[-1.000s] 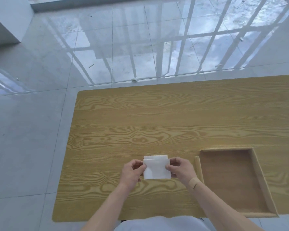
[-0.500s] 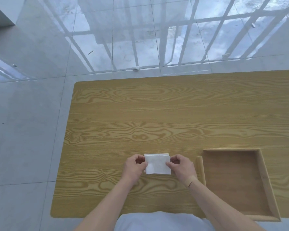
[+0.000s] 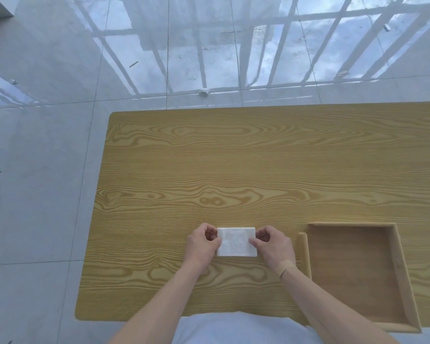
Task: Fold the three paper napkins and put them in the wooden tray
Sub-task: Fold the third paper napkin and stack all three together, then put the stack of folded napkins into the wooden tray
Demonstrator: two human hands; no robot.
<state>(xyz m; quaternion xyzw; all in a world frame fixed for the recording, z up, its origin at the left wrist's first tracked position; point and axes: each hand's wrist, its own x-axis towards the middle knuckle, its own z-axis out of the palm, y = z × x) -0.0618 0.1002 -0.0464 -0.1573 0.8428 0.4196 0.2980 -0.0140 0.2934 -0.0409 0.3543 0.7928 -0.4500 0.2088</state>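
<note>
Near the desk's (image 3: 233,157) front edge, left hand (image 3: 202,244) and right hand (image 3: 274,245) pinch the napkin's (image 3: 236,242) side edges, fingers (image 3: 254,242) pressed on it, beside the tray (image 3: 395,244).

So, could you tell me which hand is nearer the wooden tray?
Right. The right hand sits just left of the wooden tray; the left hand is farther, beyond the napkin.

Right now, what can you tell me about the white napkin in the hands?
The napkin is white paper with a soft, slightly crinkled look, folded into a small rectangle with straight edges. It sits near the front of the wooden table, just left of the wooden tray, which has nothing in it. The left hand pinches its left edge and the right hand pinches its right edge. Whether it rests on the table or is lifted slightly cannot be told.
</note>
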